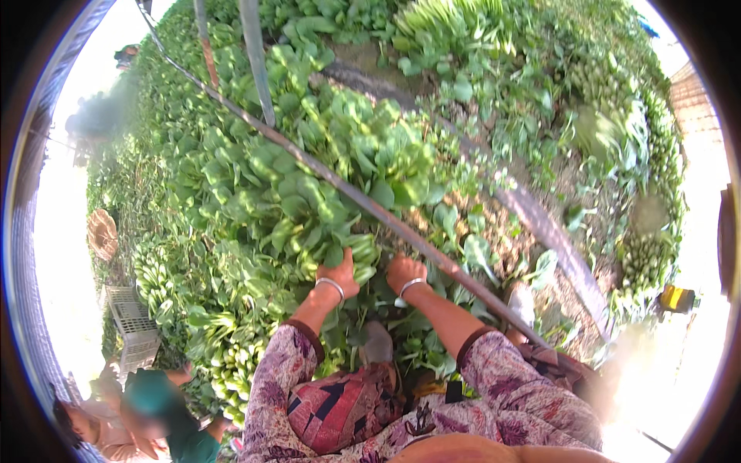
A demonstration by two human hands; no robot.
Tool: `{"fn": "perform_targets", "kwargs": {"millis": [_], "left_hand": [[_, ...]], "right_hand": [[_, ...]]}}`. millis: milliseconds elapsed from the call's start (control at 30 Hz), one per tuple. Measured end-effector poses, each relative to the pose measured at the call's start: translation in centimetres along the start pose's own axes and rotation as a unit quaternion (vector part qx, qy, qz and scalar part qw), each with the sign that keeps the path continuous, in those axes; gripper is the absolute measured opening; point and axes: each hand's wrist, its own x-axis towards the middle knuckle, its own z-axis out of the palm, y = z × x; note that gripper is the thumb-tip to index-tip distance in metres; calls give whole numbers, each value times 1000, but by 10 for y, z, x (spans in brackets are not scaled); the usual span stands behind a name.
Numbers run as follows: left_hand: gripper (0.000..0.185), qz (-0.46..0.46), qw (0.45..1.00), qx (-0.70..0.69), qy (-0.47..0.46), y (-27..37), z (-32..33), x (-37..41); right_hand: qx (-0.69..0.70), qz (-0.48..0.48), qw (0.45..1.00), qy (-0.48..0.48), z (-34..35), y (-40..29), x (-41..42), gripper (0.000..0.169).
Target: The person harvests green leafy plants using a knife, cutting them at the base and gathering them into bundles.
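My left hand (344, 276), with a metal bangle at the wrist, holds a bunch of leafy greens with pale green stalks (362, 254). My right hand (406, 272), also with a bangle, is closed low among the leaves just right of the bunch. Whether anything is inside it cannot be made out. Dense leafy green plants (301, 197) stand beyond both hands.
A thin metal pole (359, 197) crosses diagonally above the plants, close to my right forearm. Grey plastic crates (136, 327) and a woven hat or basket (102, 234) lie at left. Other people (173, 422) are at lower left. Harvested bunches (231, 370) lie nearby.
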Motion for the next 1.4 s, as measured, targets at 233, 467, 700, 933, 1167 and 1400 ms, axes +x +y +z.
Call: {"fn": "perform_targets", "kwargs": {"millis": [233, 467, 700, 933, 1167, 1400], "left_hand": [[87, -19, 996, -11, -84, -12, -29, -38], [90, -22, 998, -12, -51, -24, -23, -48], [69, 2, 1000, -21, 3, -51, 43, -9], [84, -29, 998, -38, -46, -41, 61, -2], [87, -37, 994, -21, -98, -39, 59, -1], [80, -26, 997, -14, -73, -40, 8, -35]], "right_hand": [[-1, -6, 1000, -7, -25, -29, -34, 29], [7, 15, 1000, -25, -11, -32, -35, 38], [23, 62, 998, -1, 51, -24, 7, 33], [20, 64, 997, -36, 63, -7, 19, 35], [7, 21, 998, -61, 60, -9, 17, 30], [-4, 21, 999, -38, 42, -30, -2, 29]]}}
